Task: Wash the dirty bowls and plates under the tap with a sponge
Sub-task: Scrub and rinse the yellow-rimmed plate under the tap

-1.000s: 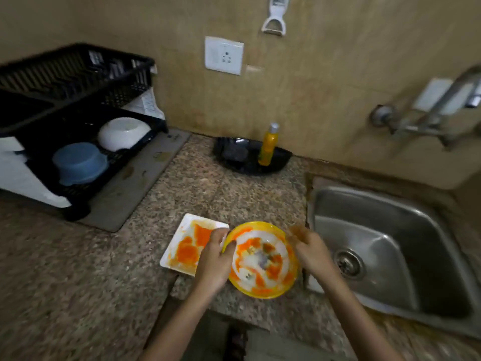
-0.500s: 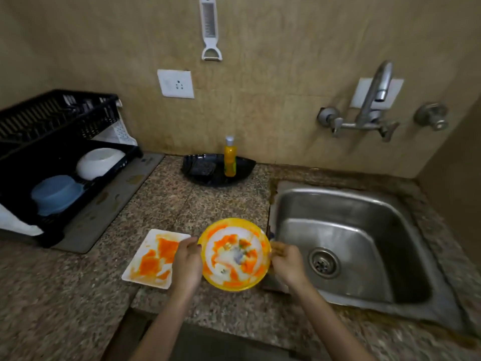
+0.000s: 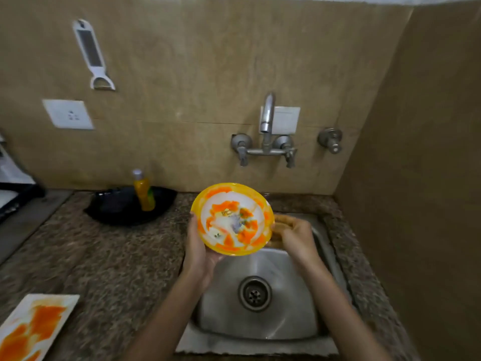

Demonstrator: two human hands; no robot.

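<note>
The left hand [image 3: 199, 252] and right hand [image 3: 294, 235] curl their fingers round opposite rims of the stained yellow bowl [image 3: 232, 218], held over the sink [image 3: 286, 321] at its far-left edge. Keep the bowl level, centre it under the tap [image 3: 266, 118], and only then free one hand.

Bowl [image 3: 232, 219] over sink [image 3: 286, 321]; plate [image 3: 33, 327] far left on counter [image 3: 117, 269]

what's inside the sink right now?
Only the drain shows in the sink. The bowl, left hand and right hand, held above, cover its far end.
</note>
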